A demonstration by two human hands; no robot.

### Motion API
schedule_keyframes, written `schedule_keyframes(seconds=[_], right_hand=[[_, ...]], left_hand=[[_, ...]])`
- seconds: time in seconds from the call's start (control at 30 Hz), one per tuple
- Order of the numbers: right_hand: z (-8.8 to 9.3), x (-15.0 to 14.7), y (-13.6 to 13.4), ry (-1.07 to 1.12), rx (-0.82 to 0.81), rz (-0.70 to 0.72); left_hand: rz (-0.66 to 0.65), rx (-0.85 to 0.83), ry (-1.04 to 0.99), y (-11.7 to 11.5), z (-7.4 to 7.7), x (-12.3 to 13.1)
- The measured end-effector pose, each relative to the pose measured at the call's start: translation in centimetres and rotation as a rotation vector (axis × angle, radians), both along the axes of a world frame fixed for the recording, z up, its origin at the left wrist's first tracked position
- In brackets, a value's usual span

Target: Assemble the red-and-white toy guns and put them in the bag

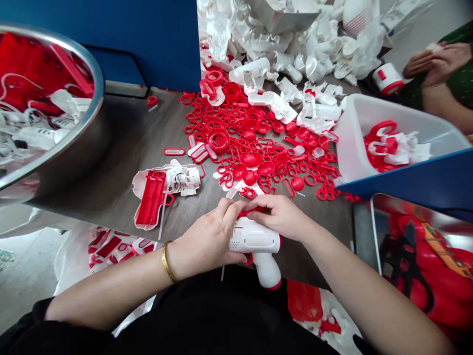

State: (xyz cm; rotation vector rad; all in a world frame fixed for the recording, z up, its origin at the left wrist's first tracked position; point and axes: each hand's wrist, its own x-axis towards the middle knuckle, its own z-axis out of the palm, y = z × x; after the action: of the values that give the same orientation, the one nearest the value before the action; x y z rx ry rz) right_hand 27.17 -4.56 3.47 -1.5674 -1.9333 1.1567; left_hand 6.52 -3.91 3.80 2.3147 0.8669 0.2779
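Black clothing, toy gun in both grips

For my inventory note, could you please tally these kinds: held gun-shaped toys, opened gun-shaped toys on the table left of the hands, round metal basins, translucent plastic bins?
Held gun-shaped toy: 1
Opened gun-shaped toy: 1
Round metal basin: 1
Translucent plastic bin: 1
Total: 4

Bright light, stretched, blurry edges
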Motion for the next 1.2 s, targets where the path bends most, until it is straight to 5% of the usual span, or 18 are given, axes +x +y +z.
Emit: schedule_keyframes(seconds=[0.2, 0.37, 0.47, 0.67, 0.8, 0.9, 1.03, 1.2], right_hand=[[-0.2, 1.9, -2.2, 0.307, -0.172, 0.132], [-1.3, 1.3, -5.5, 0.114, 0.22, 0.021], [-1.5, 1.2, -5.8, 0.1, 0.281, 0.066], [1.0, -0.3, 0.7, -0.009, 0.202, -0.024], [1.4, -2.9, 6.9, -0.36, 0.167, 0.277], [0.7, -2.6, 8.5, -0.412, 0.226, 0.334], [-0.1, -1.0, 7.3, -0.318, 0.349, 0.185], [0.7, -0.2, 5.4, -0.149, 0.434, 0.024]], left_hand=[[-0.094, -0.04, 0.085, 0.1, 0.0, -0.1], [-0.097, -0.042, 0.108, 0.3, 0.1, -0.2], [-0.091, -0.064, 0.155, 0.7, 0.3, -0.1], [-0.153, 0.033, 0.174, 0.7, -0.2, 2.1], [-0.114, 0.1, 0.087, 1.3, -0.3, 2.4], [-0.04, 0.131, 0.042, 4.3, 1.2, 0.4], [0.358, 0.264, 0.488, 11.4, 3.4, -2.1], [0.299, 0.143, 0.58, 17.2, 2.8, -1.2]])
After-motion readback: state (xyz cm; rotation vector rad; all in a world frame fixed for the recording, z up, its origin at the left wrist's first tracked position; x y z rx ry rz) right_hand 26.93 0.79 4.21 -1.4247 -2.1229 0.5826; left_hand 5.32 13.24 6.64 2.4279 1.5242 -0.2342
